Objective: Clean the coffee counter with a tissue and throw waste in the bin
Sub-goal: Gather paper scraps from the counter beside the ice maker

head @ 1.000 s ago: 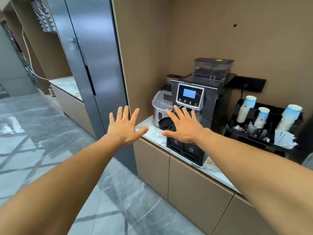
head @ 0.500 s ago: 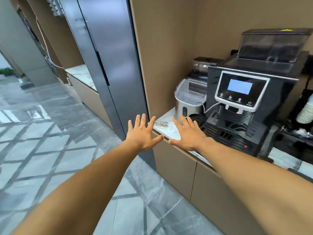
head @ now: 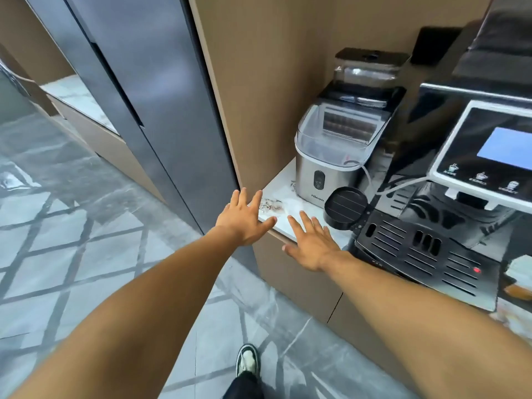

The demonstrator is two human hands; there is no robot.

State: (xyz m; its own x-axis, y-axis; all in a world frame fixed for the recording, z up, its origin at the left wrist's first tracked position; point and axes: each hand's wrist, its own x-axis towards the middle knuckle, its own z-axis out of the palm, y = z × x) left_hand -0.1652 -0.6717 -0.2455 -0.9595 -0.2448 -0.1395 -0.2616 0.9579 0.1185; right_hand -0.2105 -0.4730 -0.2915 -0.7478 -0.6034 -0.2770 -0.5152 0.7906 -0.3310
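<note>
Both hands nearer counter (head: 283,197); left hand (head: 241,218); right hand (head: 309,244).

Marble counter (head: 283,197): brown stain (head: 272,205), ice maker (head: 325,165), coffee machine (head: 449,214).

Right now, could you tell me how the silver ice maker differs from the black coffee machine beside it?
The ice maker is the smaller, with a steel body and a clear domed lid; the coffee machine is larger and glossy black. The coffee machine has a lit blue screen; the ice maker shows only a small dark button panel. Both stand on the marble counter.
</note>
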